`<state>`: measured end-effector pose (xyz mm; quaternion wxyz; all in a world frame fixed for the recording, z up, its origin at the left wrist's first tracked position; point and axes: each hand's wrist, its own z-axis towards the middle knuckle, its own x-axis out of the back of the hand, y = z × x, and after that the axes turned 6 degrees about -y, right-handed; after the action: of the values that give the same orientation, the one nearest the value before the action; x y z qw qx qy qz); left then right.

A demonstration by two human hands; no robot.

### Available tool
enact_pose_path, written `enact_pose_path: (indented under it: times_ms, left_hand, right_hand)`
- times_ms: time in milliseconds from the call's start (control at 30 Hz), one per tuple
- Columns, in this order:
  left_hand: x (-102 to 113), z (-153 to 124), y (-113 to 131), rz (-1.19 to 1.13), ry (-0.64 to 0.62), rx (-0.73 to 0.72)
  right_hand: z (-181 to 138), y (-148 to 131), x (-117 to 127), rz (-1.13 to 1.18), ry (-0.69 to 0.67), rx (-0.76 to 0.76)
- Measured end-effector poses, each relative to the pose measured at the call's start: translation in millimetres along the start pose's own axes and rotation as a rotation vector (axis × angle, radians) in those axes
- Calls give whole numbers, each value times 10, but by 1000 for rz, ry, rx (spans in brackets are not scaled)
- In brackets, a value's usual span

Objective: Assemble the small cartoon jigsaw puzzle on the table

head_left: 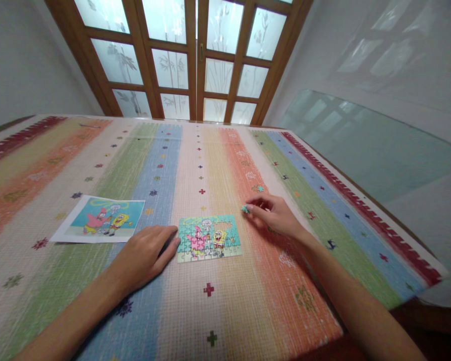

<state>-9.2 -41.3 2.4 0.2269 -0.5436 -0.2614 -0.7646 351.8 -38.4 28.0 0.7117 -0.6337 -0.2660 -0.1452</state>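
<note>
A small cartoon jigsaw puzzle (195,245) lies flat on the table, mostly assembled, with a gap showing the cloth-coloured backing in its upper right part. My left hand (148,250) rests at the puzzle's left edge, thumb and fingers stretched out and apart, holding nothing. Just off the upper right corner of the puzzle, my right hand (272,213) pinches a teal puzzle piece (245,209) between thumb and fingertips. Another teal puzzle piece (260,189) lies on the cloth beyond that hand.
To the left lies a printed reference picture (105,220) of the same cartoon scene on white paper. A striped tablecloth (225,306) covers the table. Behind it stand wooden doors (193,60) with frosted panes; a glass-like panel (368,140) leans at the right wall.
</note>
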Motion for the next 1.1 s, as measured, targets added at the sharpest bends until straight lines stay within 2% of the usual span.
enact_pose_path:
  times_ms: [100,233,467,833,1100]
  left_hand:
    - [7,3,9,1,-15,5]
    - [7,6,20,0,-31,10]
    - [-2,1,6,-7,-29,12]
    - [-38,-13,-8,-28,-32,28]
    - [-44,-17,-17,-8,-35,25]
  right_hand:
    - [-12,-96,-214,29,-70,77]
    - [-31,-101,-369,67,-107,92]
    - [-75,-148,-555,18,-12,143]
    - [-53,-157,-662,-38,67,175]
    - [-42,-132,-660,-156,64,284]
